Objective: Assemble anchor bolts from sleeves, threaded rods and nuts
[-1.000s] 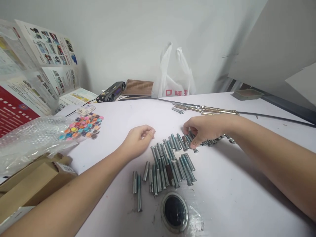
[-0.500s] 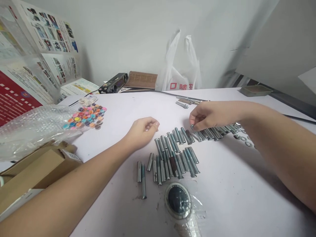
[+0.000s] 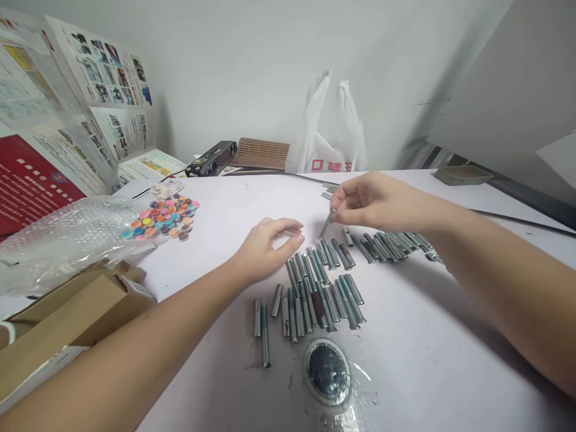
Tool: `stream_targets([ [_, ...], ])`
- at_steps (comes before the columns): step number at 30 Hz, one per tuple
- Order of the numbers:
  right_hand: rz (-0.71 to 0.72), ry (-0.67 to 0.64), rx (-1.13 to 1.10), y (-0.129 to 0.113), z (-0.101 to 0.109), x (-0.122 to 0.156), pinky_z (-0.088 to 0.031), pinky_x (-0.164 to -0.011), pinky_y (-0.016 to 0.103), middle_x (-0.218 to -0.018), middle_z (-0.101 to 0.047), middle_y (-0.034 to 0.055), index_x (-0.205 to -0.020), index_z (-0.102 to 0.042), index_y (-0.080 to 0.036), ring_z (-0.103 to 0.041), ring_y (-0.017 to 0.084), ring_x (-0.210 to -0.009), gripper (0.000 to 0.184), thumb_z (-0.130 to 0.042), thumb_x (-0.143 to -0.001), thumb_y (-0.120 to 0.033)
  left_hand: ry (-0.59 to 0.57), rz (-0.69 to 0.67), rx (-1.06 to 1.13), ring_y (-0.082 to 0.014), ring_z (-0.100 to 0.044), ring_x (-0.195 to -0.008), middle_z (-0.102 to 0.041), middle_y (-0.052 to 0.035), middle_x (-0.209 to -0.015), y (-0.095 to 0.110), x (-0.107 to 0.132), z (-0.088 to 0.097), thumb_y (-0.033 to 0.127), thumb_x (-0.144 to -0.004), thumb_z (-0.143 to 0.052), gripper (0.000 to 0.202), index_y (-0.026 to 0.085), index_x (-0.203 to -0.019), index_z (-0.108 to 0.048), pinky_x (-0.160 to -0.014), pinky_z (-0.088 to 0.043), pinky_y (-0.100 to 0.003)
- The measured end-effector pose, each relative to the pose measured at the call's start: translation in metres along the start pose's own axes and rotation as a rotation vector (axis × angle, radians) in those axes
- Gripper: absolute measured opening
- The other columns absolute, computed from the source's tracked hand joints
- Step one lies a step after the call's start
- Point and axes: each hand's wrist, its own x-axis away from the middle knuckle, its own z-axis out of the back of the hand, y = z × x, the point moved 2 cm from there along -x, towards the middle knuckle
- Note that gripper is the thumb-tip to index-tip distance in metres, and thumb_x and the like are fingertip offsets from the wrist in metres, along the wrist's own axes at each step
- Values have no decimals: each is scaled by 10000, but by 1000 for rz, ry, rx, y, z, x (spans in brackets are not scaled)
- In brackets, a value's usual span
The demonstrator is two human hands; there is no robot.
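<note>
My right hand point(image 3: 375, 201) pinches a slim metal bolt point(image 3: 324, 227) between thumb and fingertips, its lower end slanting down just above the white table. To the left, my left hand point(image 3: 270, 247) rests over the table, thumb and fingers apart, holding nothing; it is beside the bolt's lower end. In front of me lie several flared bolts point(image 3: 265, 336) and slotted metal sleeves point(image 3: 257, 318), grouped in rough rows. A single sleeve point(image 3: 348, 237) lies below my right hand. More metal tubes point(image 3: 391, 247) extend rightward in a row, partly hidden by my right forearm.
A round dark disc point(image 3: 327, 372) is taped near the front edge. Colourful round pieces point(image 3: 164, 217), bubble wrap point(image 3: 67, 234) and a cardboard box point(image 3: 85, 318) are at left. A white plastic bag point(image 3: 326, 135) and a shallow tray point(image 3: 463, 175) stand at the back.
My right hand has lifted a bolt from the row and moved left with it. My left hand's fingers have spread apart. The view has shifted slightly.
</note>
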Motion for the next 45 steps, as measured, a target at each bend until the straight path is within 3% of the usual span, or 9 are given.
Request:
stream_targets([
  [3,84,95,-90,-20,-28,-1,-441,-548,255,-792,-669,54,-929,-617,-154,-602,145,-650,187,-632,-781,-268,26,-102,-48,-187,-563,-1047,-665,-38,-1121,6,2,-2,393,-877,-583,378,242,-1222,-621,-934,-433,-337],
  [7,185,76,-55,-33,-44,-1,-479,-636,251,-818,-680,58,-935,-640,-138,-628,146,-722,203,-623,-788,-278,66,-65,-33,-167,-587,-878,-683,-31,-918,5,2,-5,335,-884,-566,221,216,-1011,-701,-800,-456,-310],
  [10,11,30,202,-19,-29,-2,-428,-566,272,-757,-664,55,-925,-665,-150,-588,150,-634,292,-598,-814,-411,89,65,118,-162,-620,-889,-696,-28,-957,-2,-1,-5,317,-852,-607,195,202,-981,-696,-846,-468,-310],
  [15,-370,-9,670,21,-2,-6,-324,-505,315,-616,-580,74,-614,-589,-160,-497,167,-534,423,-554,-790,-543,21,212,169,-169,-635,-840,-704,-34,-906,-10,-4,-6,362,-813,-640,236,172,-941,-695,-806,-480,-306],
  [19,-394,-122,670,39,-6,-13,-340,-519,320,-623,-557,70,-604,-564,-167,-481,171,-550,478,-604,-711,-631,-7,253,134,-155,-634,-806,-705,-34,-872,-9,-4,-5,339,-802,-640,215,159,-900,-704,-776,-483,-279],
  [24,-375,-143,597,43,-6,-17,-327,-512,310,-606,-527,50,-585,-571,-157,-466,149,-528,404,-640,-719,-532,-30,268,125,-143,-626,-738,-695,-29,-819,-11,-5,-5,303,-781,-649,188,157,-890,-695,-716,-480,-262],
  [27,-291,-25,441,27,-9,-16,-315,-501,293,-597,-534,42,-626,-596,-151,-462,133,-512,341,-611,-762,-464,-47,254,103,-154,-636,-744,-699,-25,-810,-13,-6,-5,287,-767,-653,162,163,-864,-691,-707,-474,-269],
  [34,183,288,-51,-26,-52,-17,-344,-528,238,-678,-611,22,-798,-629,-133,-479,98,-574,204,-555,-830,-320,-101,219,130,-162,-660,-840,-716,-7,-883,-16,-7,-4,276,-775,-634,134,174,-847,-684,-718,-447,-253],
  [45,374,331,166,-34,-67,-21,-323,-581,238,-642,-583,10,-691,-578,-128,-463,100,-598,167,-511,-819,-212,-101,174,64,-130,-582,-691,-634,25,-668,-20,-9,-3,317,-774,-629,173,148,-779,-663,-646,-393,-234],
])
